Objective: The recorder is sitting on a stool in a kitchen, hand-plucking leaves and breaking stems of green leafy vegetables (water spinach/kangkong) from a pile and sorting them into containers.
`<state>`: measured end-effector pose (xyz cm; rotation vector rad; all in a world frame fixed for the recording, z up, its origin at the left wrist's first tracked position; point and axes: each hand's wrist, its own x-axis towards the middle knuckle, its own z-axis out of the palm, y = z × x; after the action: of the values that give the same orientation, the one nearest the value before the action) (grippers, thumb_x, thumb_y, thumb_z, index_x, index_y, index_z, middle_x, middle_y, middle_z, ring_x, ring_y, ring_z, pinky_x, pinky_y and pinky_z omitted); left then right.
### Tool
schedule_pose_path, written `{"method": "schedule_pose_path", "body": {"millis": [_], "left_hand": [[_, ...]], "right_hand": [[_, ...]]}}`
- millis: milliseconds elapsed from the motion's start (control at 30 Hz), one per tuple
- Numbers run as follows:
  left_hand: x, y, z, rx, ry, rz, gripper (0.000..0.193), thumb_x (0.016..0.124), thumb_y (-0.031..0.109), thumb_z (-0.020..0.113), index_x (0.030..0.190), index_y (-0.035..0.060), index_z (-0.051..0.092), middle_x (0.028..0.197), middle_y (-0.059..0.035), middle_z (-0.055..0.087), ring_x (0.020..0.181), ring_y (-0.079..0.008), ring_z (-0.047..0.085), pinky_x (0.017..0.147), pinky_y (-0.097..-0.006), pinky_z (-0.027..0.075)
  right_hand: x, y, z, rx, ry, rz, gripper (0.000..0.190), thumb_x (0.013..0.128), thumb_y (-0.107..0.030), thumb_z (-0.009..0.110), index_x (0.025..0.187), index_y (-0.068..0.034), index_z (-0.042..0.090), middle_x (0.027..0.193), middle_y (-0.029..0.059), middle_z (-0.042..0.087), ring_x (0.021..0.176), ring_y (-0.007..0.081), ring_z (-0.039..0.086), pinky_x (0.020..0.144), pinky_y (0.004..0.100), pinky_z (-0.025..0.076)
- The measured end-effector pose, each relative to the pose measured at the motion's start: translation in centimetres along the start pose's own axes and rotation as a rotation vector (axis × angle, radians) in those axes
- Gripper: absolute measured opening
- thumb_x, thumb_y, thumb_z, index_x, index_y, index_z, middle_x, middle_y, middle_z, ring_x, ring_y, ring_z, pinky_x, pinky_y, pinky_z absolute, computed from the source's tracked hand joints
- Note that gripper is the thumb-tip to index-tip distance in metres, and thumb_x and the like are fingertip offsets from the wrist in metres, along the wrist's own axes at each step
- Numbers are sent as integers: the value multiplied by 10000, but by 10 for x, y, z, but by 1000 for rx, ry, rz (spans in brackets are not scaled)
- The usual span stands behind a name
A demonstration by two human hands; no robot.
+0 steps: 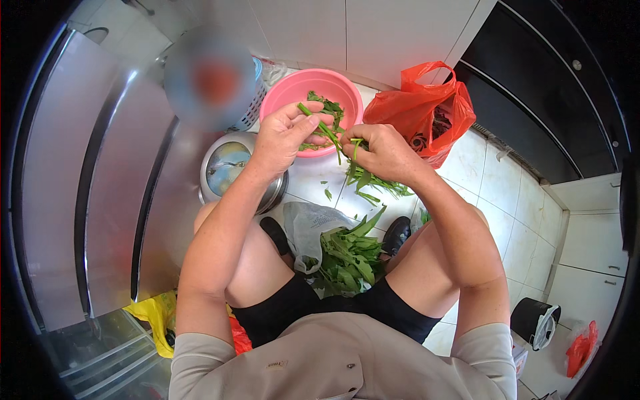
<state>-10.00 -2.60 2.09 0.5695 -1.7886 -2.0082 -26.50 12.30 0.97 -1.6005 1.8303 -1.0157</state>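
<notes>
Over the near rim of a pink plastic basin (348, 90), my left hand (286, 136) pinches green vegetable stems (322, 126) between thumb and fingers. My right hand (382, 150) is just to the right, its fingers closed on the lower end of the greens, with a bent stem and leaf showing at the fingertips. Torn leaves (334, 107) lie in the basin. Below my right hand, a pile of cut stems (382, 186) rests on the tiled floor. Between my feet, a bunch of leafy greens (352, 257) spills from a translucent plastic bag (310, 225).
A red plastic bag (450, 107) with dark leaves stands right of the basin. Left of it are a lidded metal pot (227, 165) and a perforated basket (254, 102). A black bin (532, 320) stands at the lower right. Cabinets border the floor.
</notes>
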Motion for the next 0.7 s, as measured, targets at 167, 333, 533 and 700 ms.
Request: {"method": "schedule_pose_path", "body": {"millis": [167,333,533,700], "left_hand": [[-2,-1,1,28,-10,-4,289,992,108,537,1242,-36,534,1122,-165,670,910,-183,691,798,-291,585],[-1,-5,4,60,45,111,302,994,137,535,1240,-37,547,1102,-159,687,878,-178,683,809,-297,558],[3,4,-26,-47,216,160,290,1004,122,488,1257,-18,506,1115,-161,681,883,-188,689,680,-243,546],[2,7,-20,-47,167,140,339,995,109,500,1279,-76,479,1148,-209,650,992,-232,664,843,-328,568]], "right_hand": [[2,-3,6,-73,-9,23,216,864,-153,577,959,12,679,775,190,674,697,299,676,680,399,529],[10,6,5,-263,87,293,267,826,-190,540,918,16,683,835,247,673,807,427,648,771,488,508],[11,15,-23,220,209,354,263,937,-211,482,944,38,566,834,115,614,758,186,561,703,345,483],[10,19,-31,364,182,270,226,1010,-214,489,989,-2,564,878,26,618,776,84,545,689,264,471]]}}
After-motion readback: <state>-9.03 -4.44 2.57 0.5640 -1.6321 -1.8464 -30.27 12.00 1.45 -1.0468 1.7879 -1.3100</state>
